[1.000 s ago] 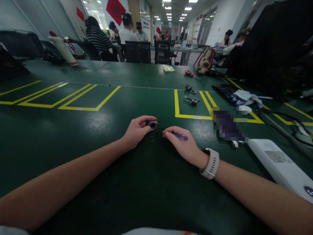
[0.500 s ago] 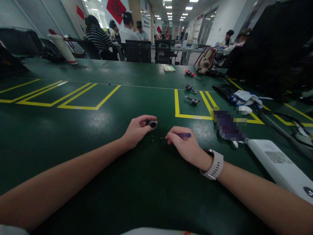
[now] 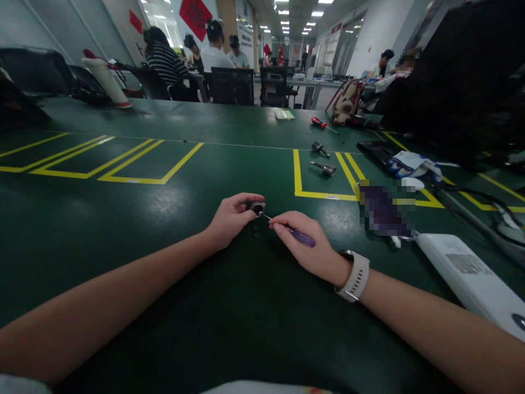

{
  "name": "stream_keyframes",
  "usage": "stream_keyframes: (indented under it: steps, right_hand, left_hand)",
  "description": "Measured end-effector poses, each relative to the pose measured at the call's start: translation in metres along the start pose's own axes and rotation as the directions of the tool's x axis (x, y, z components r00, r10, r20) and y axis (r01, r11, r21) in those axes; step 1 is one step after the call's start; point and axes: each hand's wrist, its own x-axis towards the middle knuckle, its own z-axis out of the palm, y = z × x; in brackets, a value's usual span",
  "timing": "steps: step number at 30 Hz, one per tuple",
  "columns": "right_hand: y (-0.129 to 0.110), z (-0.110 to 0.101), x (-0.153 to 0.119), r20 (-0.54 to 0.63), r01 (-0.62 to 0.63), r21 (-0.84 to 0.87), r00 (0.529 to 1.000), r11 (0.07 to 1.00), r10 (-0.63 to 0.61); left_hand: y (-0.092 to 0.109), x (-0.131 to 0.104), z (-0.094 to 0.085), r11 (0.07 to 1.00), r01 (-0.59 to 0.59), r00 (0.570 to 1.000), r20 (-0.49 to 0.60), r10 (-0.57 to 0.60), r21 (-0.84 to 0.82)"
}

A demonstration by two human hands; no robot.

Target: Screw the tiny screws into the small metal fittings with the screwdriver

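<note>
My left hand point(image 3: 229, 223) is closed around a dark metal cup-like part point(image 3: 257, 206), its hollow end facing right. In my right hand point(image 3: 320, 256) is a small screwdriver point(image 3: 302, 237) with a clear purple handle. Its thin shaft points left, and the tip is at the opening of the metal part. Something small and shiny shows at that tip, too small to name for certain. Just below the left fingers, two tiny dark ring-like pieces point(image 3: 256, 236) that look like nuts lie on the green table point(image 3: 229, 317).
Two dark metal parts with shafts point(image 3: 324, 168) lie near yellow tape lines at the right. Behind them is a red-handled screwdriver point(image 3: 319, 122). A phone-like purple object point(image 3: 383, 210), a white power bank-like box point(image 3: 471, 279) and gloves point(image 3: 414, 165) lie farther right. People sit in the background.
My right hand has turned the screwdriver and brought its tip left to the metal part's opening. The small piece beside its fingertips is gone from the table. My left hand has barely moved.
</note>
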Motion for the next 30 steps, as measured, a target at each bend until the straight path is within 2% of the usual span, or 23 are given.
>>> stream_keyframes:
  steps: [4, 15, 25, 30]
  right_hand:
    - [0.0049, 0.0033, -0.0005, 0.029, 0.058, 0.007, 0.998, 0.998, -0.058]
    - [0.003, 0.001, 0.0005, 0.095, 0.072, -0.027, 0.993, 0.997, -0.069]
    - [0.0057, 0.0032, -0.0003, 0.108, 0.067, -0.08, 0.992, 0.995, -0.058]
    - [0.0064, 0.0033, -0.0002, 0.065, 0.09, -0.058, 0.994, 0.994, -0.086]
  left_hand:
    - [0.0005, -0.0006, -0.0005, 1.0, -0.005, 1.0, 0.016, 0.005, 0.016]
    - [0.0039, -0.0028, 0.0009, 0.996, -0.029, 1.0, 0.011, 0.028, 0.085]
    - [0.0081, -0.0042, 0.0026, 0.993, -0.033, 0.999, 0.012, 0.032, 0.112]
    - [0.0041, -0.0024, 0.0019, 0.996, -0.035, 0.999, 0.004, 0.034, 0.086]
